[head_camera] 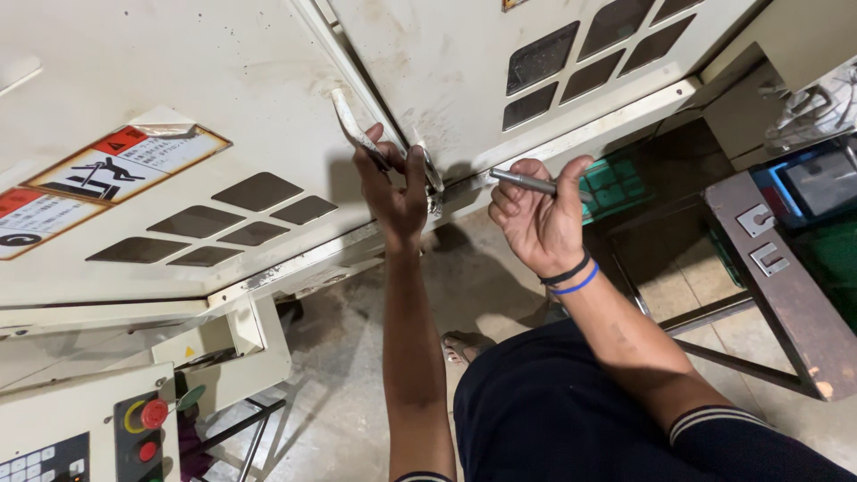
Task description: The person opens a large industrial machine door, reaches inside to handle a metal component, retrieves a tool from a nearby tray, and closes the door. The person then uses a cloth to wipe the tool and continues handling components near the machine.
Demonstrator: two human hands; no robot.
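Hands work at the seam of two cream metal doors [223, 89], scuffed and grimy, each with dark slanted vent slots. The left hand [393, 192] reaches up to twelve o'clock, its fingers [415, 170] closed around a worn metal handle [350, 125] where the doors meet. At three o'clock from it, just apart, the right hand [536, 219] has its fingers curled round a slim grey metal pen [528, 182] lying level, tip toward the handle; black and blue bands ring the wrist. At four o'clock stands a rusty brown steel frame [777, 295] with a green crate behind it. At seven o'clock sits a control panel [80, 428] with red round buttons. Below lies dusty concrete floor [348, 357], a sandalled foot on it.
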